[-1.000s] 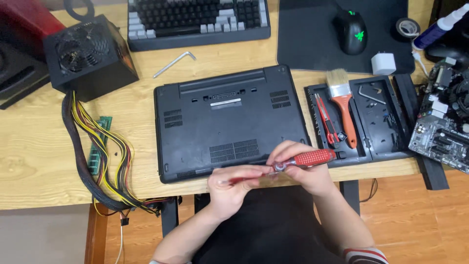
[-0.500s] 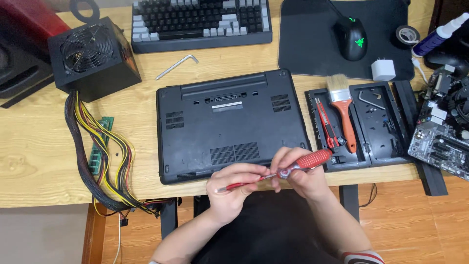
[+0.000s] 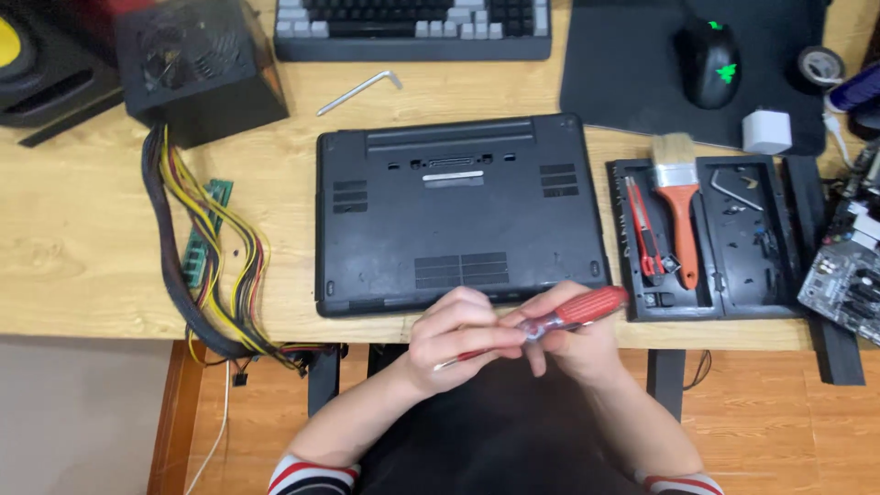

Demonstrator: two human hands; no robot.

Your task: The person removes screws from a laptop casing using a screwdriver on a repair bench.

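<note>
A: At the desk's (image 3: 92,275) near edge, what has each grip got?
B: Right hand (image 3: 577,344) is closed around the red-handled screwdriver (image 3: 550,323); left hand (image 3: 458,335) pinches its shaft, fingers curled tight.
A: How to do it well?
B: I'd keep the shaft steady and turn only the handle.
A: And beyond?
B: Upturned black laptop (image 3: 458,215), then the tool tray (image 3: 724,243) to the right, keyboard (image 3: 412,27) at the far edge.

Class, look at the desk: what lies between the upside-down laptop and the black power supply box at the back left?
In the head view, a silver hex key lies on the bare wood between the laptop and the power supply box.
</note>
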